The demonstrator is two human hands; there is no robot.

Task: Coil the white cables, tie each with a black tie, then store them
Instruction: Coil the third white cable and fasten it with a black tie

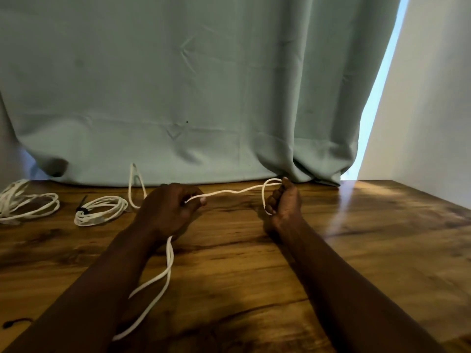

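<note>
White cable (229, 191) held over wood-grain table (356, 250); green curtain (204, 85) behind, white wall (433, 98) right.

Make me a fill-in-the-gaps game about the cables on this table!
1. The left hand and right hand hold one cable coloured ____.
2. The tied coil lies on the table, to the ____ of the left hand.
3. The tie around that coil is ____.
Missing words: white, left, black.
</note>
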